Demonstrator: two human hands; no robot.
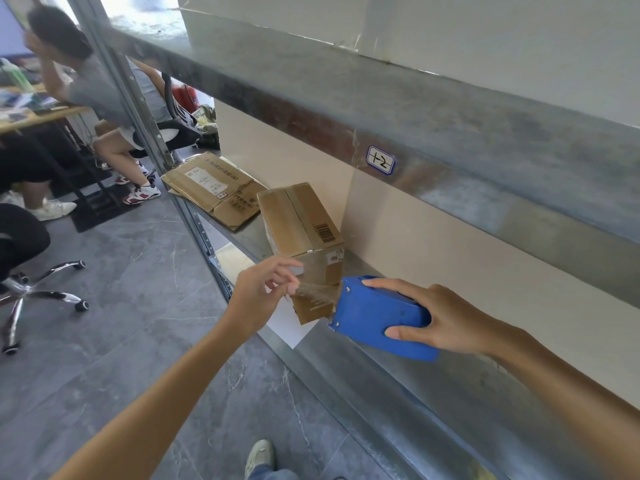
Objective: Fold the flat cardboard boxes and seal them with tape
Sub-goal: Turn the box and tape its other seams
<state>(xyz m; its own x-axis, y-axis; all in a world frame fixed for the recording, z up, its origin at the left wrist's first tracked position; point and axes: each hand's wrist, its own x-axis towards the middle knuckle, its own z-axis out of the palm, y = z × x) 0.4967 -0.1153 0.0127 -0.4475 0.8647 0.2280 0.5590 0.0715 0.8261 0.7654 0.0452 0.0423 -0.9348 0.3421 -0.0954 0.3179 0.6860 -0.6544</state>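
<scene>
Matt brown cardboard box point(300, 221), glossy blue plastic dispenser point(377, 318), dull scuffed metal shelf point(433, 386)

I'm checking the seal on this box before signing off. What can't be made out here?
Head view only:
- Near end seam of the box: partly covered by the left hand and the stretched tape.
- Tape roll: hidden inside the blue dispenser, under the right hand.
- Print on the flat cardboard: too small to read.

Bright, even light, soft shadows; a white patch point(138, 15) far above-left of the left grip point(265, 289) is blown out. Wide-angle distortion bows the shelf beam point(450, 133) above the right grip point(446, 320).
</scene>
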